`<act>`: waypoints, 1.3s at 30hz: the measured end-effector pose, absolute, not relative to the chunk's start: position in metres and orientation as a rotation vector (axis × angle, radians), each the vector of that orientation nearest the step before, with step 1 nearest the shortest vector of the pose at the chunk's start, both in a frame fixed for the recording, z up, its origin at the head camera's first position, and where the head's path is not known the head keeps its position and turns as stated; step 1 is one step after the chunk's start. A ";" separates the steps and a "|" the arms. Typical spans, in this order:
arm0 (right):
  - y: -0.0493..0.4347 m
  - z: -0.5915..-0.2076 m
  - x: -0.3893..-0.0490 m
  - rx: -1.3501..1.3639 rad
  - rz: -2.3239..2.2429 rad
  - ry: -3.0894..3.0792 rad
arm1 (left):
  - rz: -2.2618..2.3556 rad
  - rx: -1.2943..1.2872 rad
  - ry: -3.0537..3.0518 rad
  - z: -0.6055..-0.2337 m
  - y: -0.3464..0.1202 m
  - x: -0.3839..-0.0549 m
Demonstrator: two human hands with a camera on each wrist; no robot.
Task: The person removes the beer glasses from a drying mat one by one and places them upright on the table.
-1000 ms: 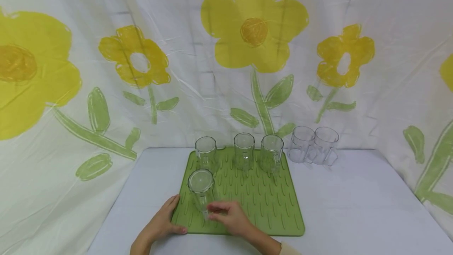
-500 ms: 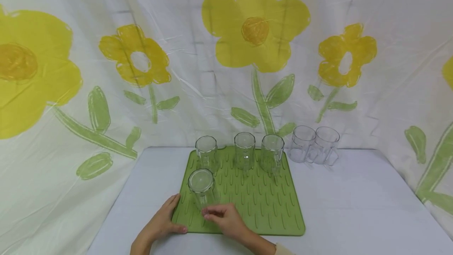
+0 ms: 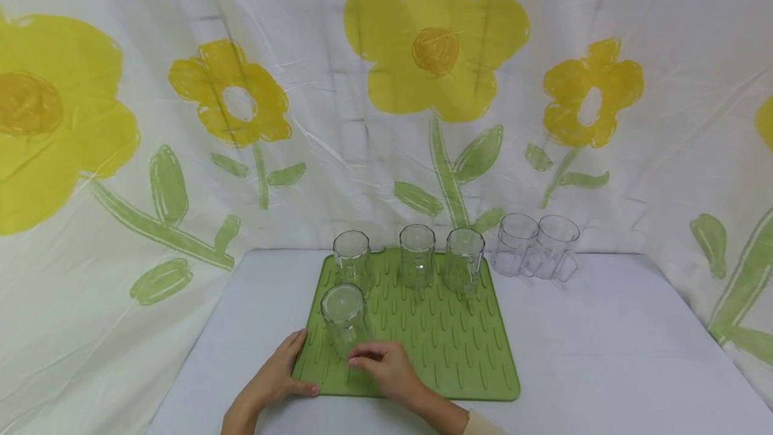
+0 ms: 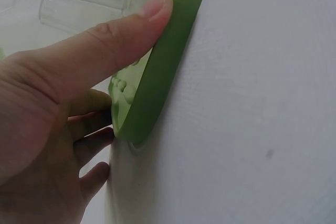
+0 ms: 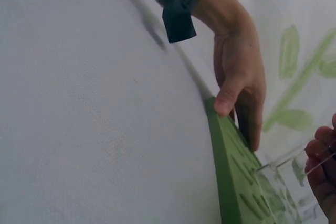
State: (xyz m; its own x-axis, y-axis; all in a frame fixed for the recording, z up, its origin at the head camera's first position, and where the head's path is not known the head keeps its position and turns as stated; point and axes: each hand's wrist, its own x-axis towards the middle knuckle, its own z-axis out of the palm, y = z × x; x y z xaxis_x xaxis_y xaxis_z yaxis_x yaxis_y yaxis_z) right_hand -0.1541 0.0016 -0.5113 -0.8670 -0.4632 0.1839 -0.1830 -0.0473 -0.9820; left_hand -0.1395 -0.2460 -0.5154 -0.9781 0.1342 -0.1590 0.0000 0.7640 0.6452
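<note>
A clear glass mug (image 3: 344,317) stands upside down on the left part of a green ribbed drying mat (image 3: 459,368). Low on its near side, my right hand (image 3: 386,369) pinches the handle, which the fingers mostly hide. My left hand (image 3: 274,378) spans the mat's near left corner. Its thumb (image 4: 118,40) lies along the front edge, while the other fingers touch the left edge. Along the mat's back stand more clear glasses, one at the left (image 3: 352,260), one in the middle (image 3: 417,257) and one at the right (image 3: 464,260), with a handle showing.
Two clear glass mugs, a nearer-to-mat one (image 3: 512,247) and an outer one (image 3: 555,250), stand rim up on the white tabletop (image 3: 604,341), right of the mat. A flower-printed white curtain (image 3: 314,173) hangs close behind the table.
My right hand has shifted slightly left, its fingers coming over the mug's handle. The front mug sits a touch farther back. My left hand has stayed at the mat's corner.
</note>
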 end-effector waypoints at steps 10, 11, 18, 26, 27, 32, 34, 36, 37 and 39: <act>0.017 -0.502 -0.162 -0.633 -1.974 2.202 | 1.009 0.106 2.780 -0.516 -0.245 -0.139; 0.019 -0.502 -0.162 -0.633 -1.967 2.228 | 1.009 0.107 2.782 -0.516 -0.245 -0.139; 0.025 -0.504 -0.164 -0.666 -1.922 2.468 | 1.015 0.112 2.784 -0.514 -0.245 -0.139; 0.032 -0.507 -0.167 -0.745 -1.884 2.694 | 1.015 0.120 2.792 -0.517 -0.246 -0.139; 0.033 -0.507 -0.168 -0.749 -1.882 2.713 | 1.017 0.121 2.796 -0.517 -0.246 -0.139; 0.034 -0.509 -0.169 -0.761 -1.856 2.791 | 1.005 0.139 2.814 -0.518 -0.247 -0.138; 0.035 -0.509 -0.169 -0.757 -1.836 2.815 | 1.004 0.134 2.807 -0.518 -0.247 -0.138; 0.036 -0.509 -0.169 -0.749 -1.819 2.829 | 1.004 0.133 2.800 -0.518 -0.247 -0.138; 0.036 -0.509 -0.169 -0.746 -1.813 2.836 | 1.006 0.128 2.795 -0.518 -0.247 -0.138; 0.037 -0.510 -0.168 -0.736 -1.818 2.843 | 1.009 0.122 2.791 -0.517 -0.246 -0.138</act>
State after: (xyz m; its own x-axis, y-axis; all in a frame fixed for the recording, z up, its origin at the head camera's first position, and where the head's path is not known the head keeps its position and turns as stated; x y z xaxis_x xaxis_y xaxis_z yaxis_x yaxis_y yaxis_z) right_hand -0.1683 0.0369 -0.5102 -0.8630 -0.1806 0.4718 -0.5041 0.3707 -0.7801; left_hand -0.1382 -0.2460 -0.5173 -0.9820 0.1343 -0.1327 0.0184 0.7676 0.6407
